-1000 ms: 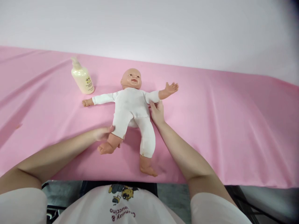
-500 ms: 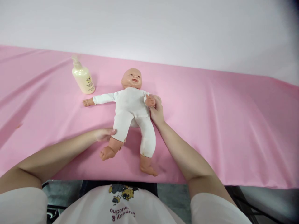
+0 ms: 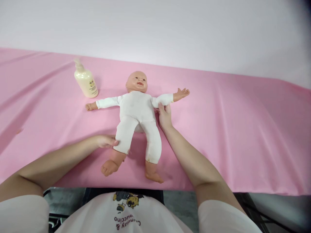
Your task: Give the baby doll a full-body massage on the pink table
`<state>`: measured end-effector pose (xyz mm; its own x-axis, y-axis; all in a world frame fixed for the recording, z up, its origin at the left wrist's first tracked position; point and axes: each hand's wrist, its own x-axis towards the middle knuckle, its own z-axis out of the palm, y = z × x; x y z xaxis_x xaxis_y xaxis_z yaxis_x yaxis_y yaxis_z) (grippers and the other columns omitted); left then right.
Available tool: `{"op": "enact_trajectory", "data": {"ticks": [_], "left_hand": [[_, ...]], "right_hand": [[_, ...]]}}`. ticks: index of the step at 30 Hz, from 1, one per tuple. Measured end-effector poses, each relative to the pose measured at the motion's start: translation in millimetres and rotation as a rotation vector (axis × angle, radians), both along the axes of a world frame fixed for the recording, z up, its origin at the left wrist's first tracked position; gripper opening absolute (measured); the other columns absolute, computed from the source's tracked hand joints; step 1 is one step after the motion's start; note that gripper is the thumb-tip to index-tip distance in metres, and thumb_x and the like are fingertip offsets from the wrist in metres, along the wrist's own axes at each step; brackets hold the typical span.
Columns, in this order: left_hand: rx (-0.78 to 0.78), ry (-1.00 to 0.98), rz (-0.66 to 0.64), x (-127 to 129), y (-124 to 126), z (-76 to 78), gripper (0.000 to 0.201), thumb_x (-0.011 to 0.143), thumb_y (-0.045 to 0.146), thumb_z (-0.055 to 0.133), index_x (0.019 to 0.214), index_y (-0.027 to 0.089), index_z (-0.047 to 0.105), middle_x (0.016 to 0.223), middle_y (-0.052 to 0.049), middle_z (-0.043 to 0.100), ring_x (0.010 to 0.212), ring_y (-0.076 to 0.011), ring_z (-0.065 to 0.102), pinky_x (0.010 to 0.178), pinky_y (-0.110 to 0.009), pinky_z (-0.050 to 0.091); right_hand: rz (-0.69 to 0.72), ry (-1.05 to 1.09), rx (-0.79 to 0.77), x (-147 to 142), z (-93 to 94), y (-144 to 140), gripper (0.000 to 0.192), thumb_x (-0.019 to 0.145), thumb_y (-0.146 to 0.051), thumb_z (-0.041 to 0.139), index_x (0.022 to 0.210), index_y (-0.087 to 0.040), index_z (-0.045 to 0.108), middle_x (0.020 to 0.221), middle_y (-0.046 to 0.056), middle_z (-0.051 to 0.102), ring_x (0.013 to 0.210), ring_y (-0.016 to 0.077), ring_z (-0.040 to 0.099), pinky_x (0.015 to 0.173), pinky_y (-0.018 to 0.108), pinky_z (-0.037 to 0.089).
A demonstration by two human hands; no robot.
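On its back lies a baby doll (image 3: 136, 105) with a white cloth body and bare plastic head, hands and feet. Its head points away from me and both arms are spread out to the sides. My left hand (image 3: 107, 141) grips the doll's leg on the left side just above the foot, thumb on top and fingers hidden underneath. My right hand (image 3: 165, 116) is closed on the doll's arm on the right side near the shoulder, its thumb over the white sleeve.
A cream pump bottle (image 3: 86, 83) stands left of the doll's head. Pink cloth (image 3: 218, 129) with folds covers the table, and a white wall (image 3: 155, 32) rises behind it. The table's front edge runs close to my shirt (image 3: 126, 216).
The doll's arm in my right hand has swung from bent across the body to stretched out right. The leg in my left hand has come down and straightened slightly toward me.
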<state>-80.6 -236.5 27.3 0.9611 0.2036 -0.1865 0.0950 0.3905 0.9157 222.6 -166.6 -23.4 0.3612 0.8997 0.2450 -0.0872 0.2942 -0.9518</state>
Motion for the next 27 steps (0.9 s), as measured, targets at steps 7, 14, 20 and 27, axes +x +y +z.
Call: {"op": "enact_trajectory", "data": {"ticks": [7, 14, 20, 27], "left_hand": [[-0.138, -0.099, 0.148, 1.6, 3.5, -15.5, 0.081, 0.070, 0.087, 0.062, 0.094, 0.010, 0.066, 0.078, -0.011, 0.070, 0.074, -0.0219, 0.066, 0.074, -0.033, 0.055], [-0.139, -0.107, 0.119, 2.4, 1.7, -14.4, 0.077, 0.076, 0.080, 0.062, 0.104, 0.008, 0.067, 0.087, -0.014, 0.074, 0.083, -0.0262, 0.071, 0.075, -0.033, 0.055], [-0.152, -0.120, -0.095, 1.8, -0.3, -6.5, 0.078, 0.077, 0.075, 0.066, 0.118, 0.008, 0.065, 0.103, -0.019, 0.074, 0.096, -0.0316, 0.072, 0.084, -0.039, 0.057], [-0.087, -0.018, -0.356, -2.0, 2.9, -3.1, 0.071, 0.076, 0.067, 0.075, 0.120, 0.012, 0.066, 0.104, -0.014, 0.075, 0.109, -0.0338, 0.070, 0.094, -0.040, 0.055]], "right_hand": [[-0.011, -0.485, 0.134, -1.5, 9.2, -11.5, 0.030, 0.089, -0.030, 0.058, 0.118, -0.029, 0.066, 0.124, 0.008, 0.058, 0.118, 0.0225, 0.058, 0.100, 0.044, 0.054], [0.009, -0.554, 0.130, -0.5, 15.0, -15.2, 0.040, 0.086, -0.023, 0.056, 0.124, -0.030, 0.066, 0.129, 0.008, 0.055, 0.124, 0.0229, 0.055, 0.099, 0.042, 0.054], [0.018, -0.210, 0.105, 0.4, 2.2, -2.8, 0.036, 0.084, -0.041, 0.067, 0.118, -0.028, 0.061, 0.120, 0.004, 0.066, 0.117, 0.0209, 0.062, 0.110, 0.045, 0.049], [-0.023, 0.144, -0.052, 1.3, -6.2, 5.5, 0.044, 0.083, -0.060, 0.068, 0.108, -0.026, 0.056, 0.092, -0.002, 0.068, 0.072, 0.0134, 0.066, 0.071, 0.031, 0.059]]}}
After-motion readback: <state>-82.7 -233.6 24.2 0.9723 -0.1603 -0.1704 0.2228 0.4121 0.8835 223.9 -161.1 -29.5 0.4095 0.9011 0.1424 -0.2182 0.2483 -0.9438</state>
